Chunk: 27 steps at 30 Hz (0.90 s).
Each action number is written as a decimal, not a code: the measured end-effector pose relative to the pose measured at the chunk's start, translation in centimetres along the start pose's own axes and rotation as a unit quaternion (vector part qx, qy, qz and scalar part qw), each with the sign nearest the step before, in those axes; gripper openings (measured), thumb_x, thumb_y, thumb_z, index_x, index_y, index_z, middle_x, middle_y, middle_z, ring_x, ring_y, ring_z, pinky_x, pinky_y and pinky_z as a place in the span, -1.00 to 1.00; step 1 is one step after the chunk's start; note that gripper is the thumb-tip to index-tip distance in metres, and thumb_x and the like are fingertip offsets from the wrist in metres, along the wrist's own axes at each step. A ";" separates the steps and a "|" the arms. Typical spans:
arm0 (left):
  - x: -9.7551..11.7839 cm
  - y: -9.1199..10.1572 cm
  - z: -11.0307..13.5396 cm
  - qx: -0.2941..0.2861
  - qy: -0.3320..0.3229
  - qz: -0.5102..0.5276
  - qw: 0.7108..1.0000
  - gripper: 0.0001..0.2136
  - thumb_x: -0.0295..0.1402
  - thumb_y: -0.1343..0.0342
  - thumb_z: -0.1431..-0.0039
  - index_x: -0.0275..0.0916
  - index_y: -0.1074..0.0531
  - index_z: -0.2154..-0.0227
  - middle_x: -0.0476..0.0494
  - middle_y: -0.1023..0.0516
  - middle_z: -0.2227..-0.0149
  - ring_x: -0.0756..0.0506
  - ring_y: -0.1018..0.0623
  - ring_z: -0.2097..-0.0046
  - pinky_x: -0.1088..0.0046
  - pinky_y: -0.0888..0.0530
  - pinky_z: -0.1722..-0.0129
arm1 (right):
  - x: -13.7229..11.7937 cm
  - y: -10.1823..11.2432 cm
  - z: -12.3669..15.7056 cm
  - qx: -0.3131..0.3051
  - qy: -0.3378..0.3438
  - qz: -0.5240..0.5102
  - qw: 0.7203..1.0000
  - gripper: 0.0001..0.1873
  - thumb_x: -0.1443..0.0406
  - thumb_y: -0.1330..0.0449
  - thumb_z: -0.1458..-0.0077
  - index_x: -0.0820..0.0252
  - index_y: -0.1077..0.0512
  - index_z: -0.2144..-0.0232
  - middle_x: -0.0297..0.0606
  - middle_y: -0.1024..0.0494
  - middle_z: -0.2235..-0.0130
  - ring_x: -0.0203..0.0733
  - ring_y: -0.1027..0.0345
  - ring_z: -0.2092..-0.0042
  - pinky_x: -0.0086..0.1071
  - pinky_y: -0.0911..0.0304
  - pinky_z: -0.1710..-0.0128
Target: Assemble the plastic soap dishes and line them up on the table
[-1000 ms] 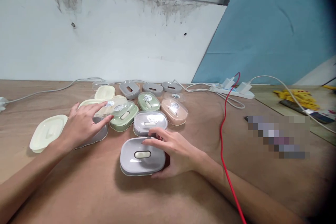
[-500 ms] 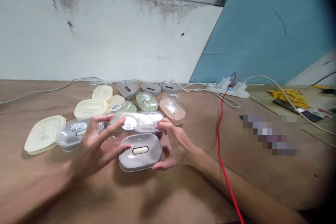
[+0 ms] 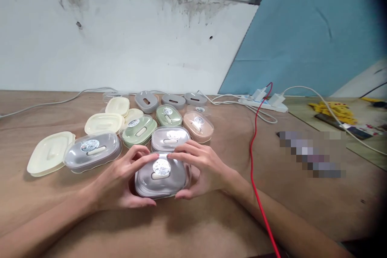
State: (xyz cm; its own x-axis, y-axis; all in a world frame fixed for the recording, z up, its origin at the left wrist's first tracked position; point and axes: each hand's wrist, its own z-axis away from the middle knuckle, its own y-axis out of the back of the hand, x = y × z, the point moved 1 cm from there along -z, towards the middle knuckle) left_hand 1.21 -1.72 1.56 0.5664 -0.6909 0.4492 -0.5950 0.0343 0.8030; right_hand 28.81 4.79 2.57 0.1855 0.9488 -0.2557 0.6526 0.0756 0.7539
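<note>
A grey oval box (image 3: 161,177) with a clear lid and a round sticker sits on the wooden table (image 3: 193,225) right in front of me. My left hand (image 3: 121,181) wraps its left side, with fingers over the top edge. My right hand (image 3: 202,171) grips its right side, fingertips resting on the lid. Just behind it stands another grey lidded box (image 3: 169,138).
Several more oval boxes and loose lids in cream, green, grey and peach lie behind and to the left. A red cable (image 3: 256,161) runs down the table on the right. A white power strip (image 3: 266,104) with chargers and yellow items (image 3: 338,113) sit far right.
My left hand left the boxes on the left and carried a clear lid over. The lid now sits on the grey box, with both hands closed around it.
</note>
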 end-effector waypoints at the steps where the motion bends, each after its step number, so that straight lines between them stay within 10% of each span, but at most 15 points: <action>1: -0.2 0.0 0.0 0.001 0.001 0.011 1.000 -0.11 0.04 -0.41 -0.07 -0.01 -0.13 -0.39 -0.34 -0.24 -0.20 -0.29 -0.52 -0.07 0.10 -0.63 -0.01 | 0.0 -0.1 0.1 0.003 0.004 -0.007 1.000 -0.12 -0.21 -0.41 0.08 0.11 -0.42 -0.17 -0.10 -0.61 0.01 -0.03 -0.51 0.12 -0.18 -0.48 0.17; 27: -0.2 0.1 -0.5 -0.039 0.026 0.027 0.999 -0.14 -0.10 -0.47 0.02 -0.07 -0.17 -0.31 -0.24 -0.49 -0.17 -0.31 -0.53 -0.11 0.12 -0.53 -0.08 | -0.8 -1.0 0.1 -0.094 -0.055 -0.001 0.994 0.00 -0.24 -0.43 0.14 0.20 -0.34 -0.19 0.05 -0.51 -0.12 0.09 -0.53 -0.02 -0.12 -0.49 0.06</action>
State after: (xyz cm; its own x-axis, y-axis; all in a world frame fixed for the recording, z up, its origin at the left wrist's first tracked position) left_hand 1.28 -1.25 1.75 0.5645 -0.6477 0.5117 -0.5815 0.1279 0.8035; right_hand 28.05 3.95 1.92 0.2704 0.9104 -0.3132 0.5053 0.1427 0.8511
